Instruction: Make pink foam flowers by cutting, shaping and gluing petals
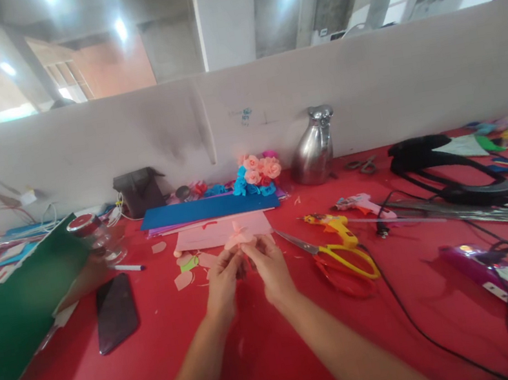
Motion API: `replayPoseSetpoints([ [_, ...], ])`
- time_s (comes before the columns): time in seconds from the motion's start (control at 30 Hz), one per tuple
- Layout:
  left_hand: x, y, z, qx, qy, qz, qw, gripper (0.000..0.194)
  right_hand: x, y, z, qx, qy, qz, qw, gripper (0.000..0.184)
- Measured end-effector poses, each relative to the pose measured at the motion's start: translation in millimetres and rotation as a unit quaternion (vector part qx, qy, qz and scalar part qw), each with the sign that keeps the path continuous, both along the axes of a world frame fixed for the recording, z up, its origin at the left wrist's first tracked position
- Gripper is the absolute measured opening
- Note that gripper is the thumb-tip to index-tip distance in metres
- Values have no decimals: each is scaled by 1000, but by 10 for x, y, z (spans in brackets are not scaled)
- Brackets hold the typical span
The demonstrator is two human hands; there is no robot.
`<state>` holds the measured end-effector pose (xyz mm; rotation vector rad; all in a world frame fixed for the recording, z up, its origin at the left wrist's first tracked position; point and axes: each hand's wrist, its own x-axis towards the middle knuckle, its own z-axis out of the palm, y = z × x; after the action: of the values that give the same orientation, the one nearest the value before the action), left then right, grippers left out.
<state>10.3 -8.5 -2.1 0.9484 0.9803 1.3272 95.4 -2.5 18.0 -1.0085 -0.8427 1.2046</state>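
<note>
Between my two hands, over the middle of the red table, is a small pink craft flower (238,234) with thin petals. My left hand (224,275) pinches its lower left side, and my right hand (268,265) grips it from the right. The fingertips nearly meet under the petals. Just behind lies a pink sheet (193,237). Cut pink petal pieces (184,279) and a green scrap (190,263) are scattered left of my left hand. Scissors with yellow handles (347,258) rest to the right of my right hand, blades pointing towards it.
Yellow (337,228) and pink (365,204) glue guns lie at right, near a purple power strip (499,274) with black cords. Finished flowers (261,172) sit on blue sheets (208,208). A metal jug (314,146), a phone (115,313), a jar (95,237) and a green board (25,315) stand around.
</note>
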Motion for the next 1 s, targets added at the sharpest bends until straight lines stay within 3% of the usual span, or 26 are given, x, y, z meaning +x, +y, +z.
replayPoseSetpoints([
  [0.2,0,5,-18,14,28,10,999,23,17,22,-41,-10,-21,-11,1000,9],
  [0.3,-2,9,-28,16,28,6,999,22,16,38,-102,-1,-31,-6,999,19],
  [0.4,-27,24,-36,6,2,-1,1000,21,29,44,-137,16,-56,11,998,30],
  [0.63,-120,84,-59,21,-52,9,998,18,132,85,-123,43,-87,-18,995,37],
  [0.77,-114,95,-91,26,-31,6,999,16,151,95,-125,51,-106,0,993,27],
  [1.0,-106,95,-144,24,-26,16,999,20,169,7,-37,151,-169,-80,971,8],
])
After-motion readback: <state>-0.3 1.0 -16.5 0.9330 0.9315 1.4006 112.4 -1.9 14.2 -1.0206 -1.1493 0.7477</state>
